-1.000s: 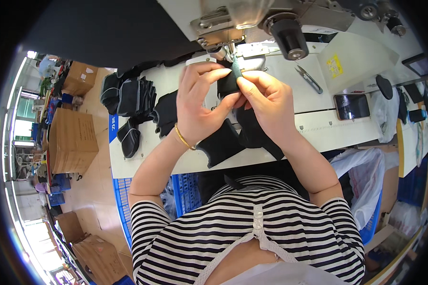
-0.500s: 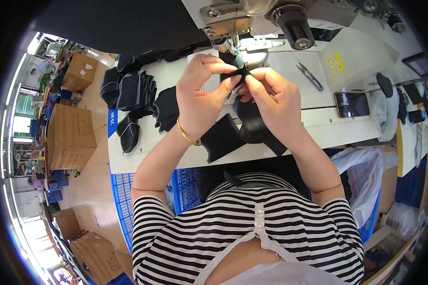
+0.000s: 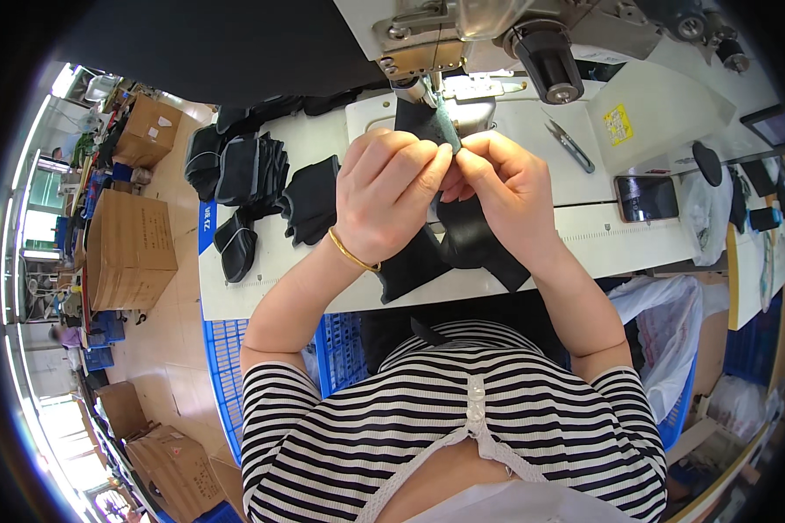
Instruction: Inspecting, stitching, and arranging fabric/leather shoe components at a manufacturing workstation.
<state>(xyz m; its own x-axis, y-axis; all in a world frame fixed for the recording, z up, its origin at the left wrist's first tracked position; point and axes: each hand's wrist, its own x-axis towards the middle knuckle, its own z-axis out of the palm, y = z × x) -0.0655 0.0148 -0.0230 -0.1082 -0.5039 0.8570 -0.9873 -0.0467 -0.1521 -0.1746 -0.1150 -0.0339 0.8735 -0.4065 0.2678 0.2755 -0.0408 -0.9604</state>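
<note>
Black fabric (image 3: 427, 122) sits pinched between both hands, left hand (image 3: 388, 187) and right hand (image 3: 506, 187), just below the sewing machine (image 3: 462, 35) over the bench (image 3: 584, 235). Edges should stay aligned and fingertips clear of the needle.

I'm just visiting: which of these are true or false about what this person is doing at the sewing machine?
1. Both hands pinch the black fabric piece just below the sewing machine. True.
2. The left hand wears a gold bangle. True.
3. The small snips are held in the right hand. False: they lie on the white table.
4. The stack of black pieces lies to the person's right. False: to the left.
</note>
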